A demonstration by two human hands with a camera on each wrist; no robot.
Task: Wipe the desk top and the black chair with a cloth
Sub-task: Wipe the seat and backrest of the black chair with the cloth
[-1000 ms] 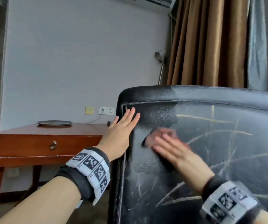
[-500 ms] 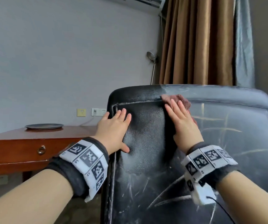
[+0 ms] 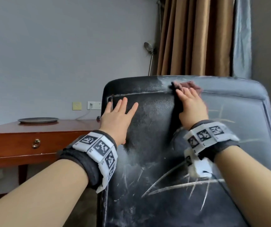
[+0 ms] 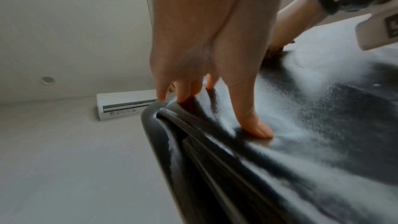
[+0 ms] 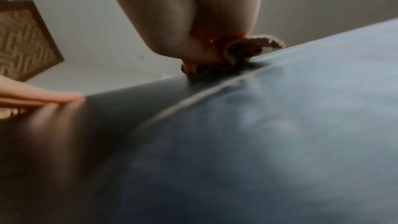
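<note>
The black chair [image 3: 156, 128] fills the lower right of the head view, its leather back scratched and dusty grey on the right. My right hand [image 3: 190, 102] presses a brownish-pink cloth [image 3: 192, 85] flat against the chair's top edge, fingers straight over it. The cloth [image 5: 247, 48] bunches under that hand in the right wrist view. My left hand [image 3: 116, 117] lies flat on the chair's upper left corner, fingers spread and holding nothing. Its fingertips [image 4: 258, 130] touch the leather beside the piping. The wooden desk [image 3: 41, 128] stands to the left.
A dark round plate [image 3: 38, 120] sits on the desk near the wall. The desk has a drawer with a ring pull [image 3: 36, 143]. Brown curtains [image 3: 195, 36] and a floor lamp [image 3: 149, 48] stand behind the chair. Wall sockets [image 3: 94, 105] are above the desk.
My right hand has swept the cloth from the middle of the chair back up to its top edge. The left hand stayed on the chair's left corner, fingers now spread wider.
</note>
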